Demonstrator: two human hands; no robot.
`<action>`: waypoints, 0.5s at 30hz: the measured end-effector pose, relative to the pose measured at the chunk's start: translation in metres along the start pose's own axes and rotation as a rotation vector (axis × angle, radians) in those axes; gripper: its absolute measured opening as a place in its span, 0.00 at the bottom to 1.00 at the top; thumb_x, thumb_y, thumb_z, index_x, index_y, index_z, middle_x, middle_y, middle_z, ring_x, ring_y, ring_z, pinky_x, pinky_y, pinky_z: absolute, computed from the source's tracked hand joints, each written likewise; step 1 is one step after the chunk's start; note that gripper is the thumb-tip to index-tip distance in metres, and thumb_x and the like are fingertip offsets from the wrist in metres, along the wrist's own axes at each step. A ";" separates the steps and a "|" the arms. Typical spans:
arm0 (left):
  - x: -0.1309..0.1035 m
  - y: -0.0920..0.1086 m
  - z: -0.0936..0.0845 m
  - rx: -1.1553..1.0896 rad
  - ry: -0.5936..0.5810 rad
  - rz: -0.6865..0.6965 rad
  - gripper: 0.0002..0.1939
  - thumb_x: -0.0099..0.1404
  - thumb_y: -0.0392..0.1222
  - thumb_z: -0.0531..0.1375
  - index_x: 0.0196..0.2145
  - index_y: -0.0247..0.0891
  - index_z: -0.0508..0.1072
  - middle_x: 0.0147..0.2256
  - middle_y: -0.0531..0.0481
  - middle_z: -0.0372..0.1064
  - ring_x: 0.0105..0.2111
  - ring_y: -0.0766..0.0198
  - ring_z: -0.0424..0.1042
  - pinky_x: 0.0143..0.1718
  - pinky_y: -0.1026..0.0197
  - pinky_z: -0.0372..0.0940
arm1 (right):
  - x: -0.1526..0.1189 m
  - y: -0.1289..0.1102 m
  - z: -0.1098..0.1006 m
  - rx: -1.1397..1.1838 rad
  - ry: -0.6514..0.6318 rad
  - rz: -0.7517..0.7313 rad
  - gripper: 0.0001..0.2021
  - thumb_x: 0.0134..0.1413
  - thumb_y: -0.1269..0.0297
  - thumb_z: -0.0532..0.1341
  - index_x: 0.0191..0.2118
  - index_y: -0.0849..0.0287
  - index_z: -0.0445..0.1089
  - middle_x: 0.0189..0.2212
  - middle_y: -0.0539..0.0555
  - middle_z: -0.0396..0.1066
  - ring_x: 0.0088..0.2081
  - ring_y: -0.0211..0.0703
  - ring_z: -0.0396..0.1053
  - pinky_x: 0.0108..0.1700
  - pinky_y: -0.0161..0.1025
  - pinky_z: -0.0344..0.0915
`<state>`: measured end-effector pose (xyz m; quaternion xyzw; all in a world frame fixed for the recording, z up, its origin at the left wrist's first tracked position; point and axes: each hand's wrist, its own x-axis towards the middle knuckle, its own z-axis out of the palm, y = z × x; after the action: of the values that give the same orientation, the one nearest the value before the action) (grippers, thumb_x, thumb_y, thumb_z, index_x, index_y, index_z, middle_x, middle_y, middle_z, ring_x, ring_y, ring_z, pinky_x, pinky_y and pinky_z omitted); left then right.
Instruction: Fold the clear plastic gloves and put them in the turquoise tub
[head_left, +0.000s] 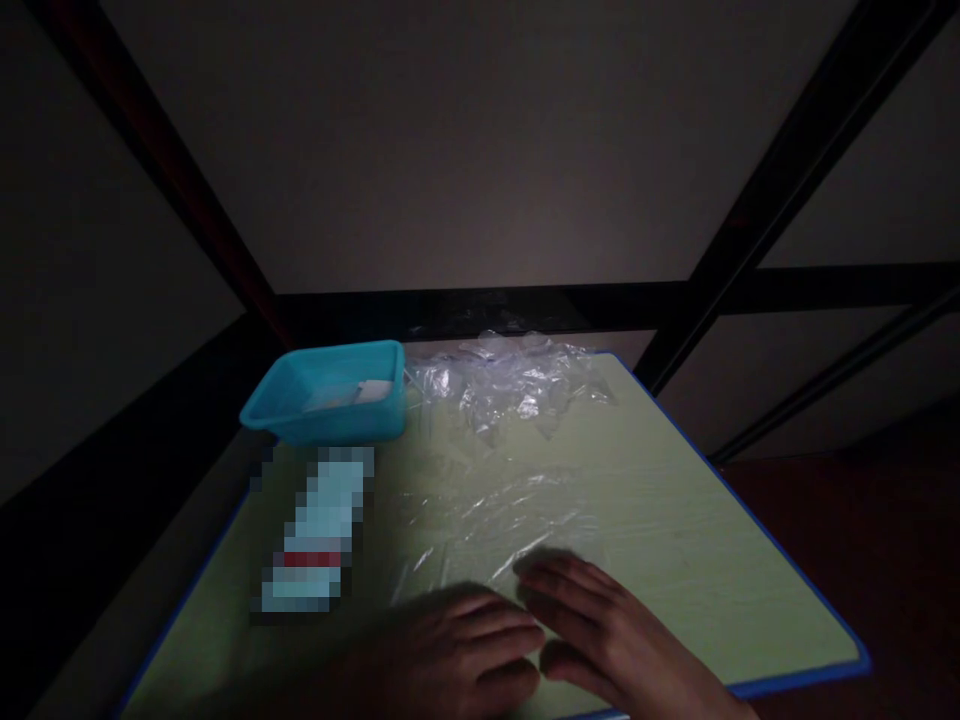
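Observation:
A clear plastic bag (510, 510) lies spread out on the table, its creases catching the light. My left hand (469, 650) rests over its near side, fingers stretched toward the right. Close beside it, my right hand (600, 625) points left with its fingers extended, near or on the bag's near right part. The two sets of fingertips almost meet. Both hands look open, and no held object shows in either. The left thumb and the undersides of both hands are hidden.
Crumpled clear plastic bags (525, 385) are heaped at the table's far edge. A blue plastic basket (352, 425) holding pale items stands at the far left. A blurred light-blue item (322, 525) lies in front. The green table (720, 580) has blue edging; walls surround its far side.

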<state>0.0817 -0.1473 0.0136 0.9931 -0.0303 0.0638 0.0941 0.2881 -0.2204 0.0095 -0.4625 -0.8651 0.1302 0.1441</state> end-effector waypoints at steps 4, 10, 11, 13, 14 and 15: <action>-0.003 -0.001 0.004 0.030 0.045 -0.018 0.11 0.70 0.38 0.47 0.41 0.36 0.67 0.49 0.51 0.68 0.48 0.63 0.64 0.50 0.61 0.58 | -0.001 0.001 0.006 0.007 0.031 0.002 0.23 0.54 0.61 0.61 0.56 0.57 0.62 0.51 0.55 0.68 0.53 0.48 0.63 0.54 0.46 0.63; -0.007 0.002 0.010 -0.044 0.143 -0.064 0.08 0.69 0.38 0.49 0.39 0.39 0.68 0.39 0.53 0.72 0.39 0.66 0.68 0.45 0.62 0.61 | 0.000 -0.003 0.005 0.012 0.054 -0.053 0.15 0.57 0.64 0.58 0.50 0.55 0.68 0.43 0.52 0.73 0.46 0.46 0.69 0.50 0.45 0.66; -0.009 0.002 0.011 -0.056 0.149 -0.071 0.07 0.69 0.38 0.50 0.38 0.40 0.68 0.37 0.54 0.72 0.37 0.67 0.69 0.43 0.63 0.61 | 0.000 -0.004 0.005 0.013 0.064 -0.055 0.13 0.57 0.64 0.58 0.48 0.54 0.69 0.42 0.52 0.74 0.46 0.45 0.69 0.49 0.45 0.67; -0.014 -0.001 0.012 -0.055 0.146 -0.061 0.07 0.68 0.38 0.51 0.37 0.40 0.68 0.33 0.54 0.72 0.33 0.67 0.68 0.39 0.63 0.62 | -0.002 -0.004 0.004 0.005 0.084 -0.045 0.12 0.56 0.64 0.58 0.46 0.54 0.70 0.40 0.52 0.74 0.44 0.45 0.70 0.48 0.44 0.68; -0.017 -0.004 0.013 -0.046 0.148 -0.068 0.06 0.67 0.40 0.52 0.36 0.41 0.69 0.32 0.54 0.72 0.32 0.67 0.68 0.38 0.63 0.62 | -0.003 -0.004 0.004 -0.004 0.096 -0.037 0.12 0.56 0.64 0.58 0.46 0.54 0.70 0.40 0.52 0.74 0.43 0.45 0.70 0.47 0.44 0.68; -0.019 -0.007 0.013 -0.036 0.154 -0.088 0.07 0.66 0.44 0.53 0.35 0.41 0.69 0.31 0.54 0.71 0.31 0.67 0.67 0.36 0.63 0.61 | -0.005 -0.003 0.004 -0.015 0.107 -0.028 0.12 0.56 0.64 0.58 0.46 0.55 0.71 0.39 0.53 0.74 0.43 0.46 0.70 0.47 0.44 0.68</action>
<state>0.0649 -0.1422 -0.0031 0.9837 0.0197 0.1353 0.1165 0.2864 -0.2266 0.0062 -0.4577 -0.8634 0.0970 0.1886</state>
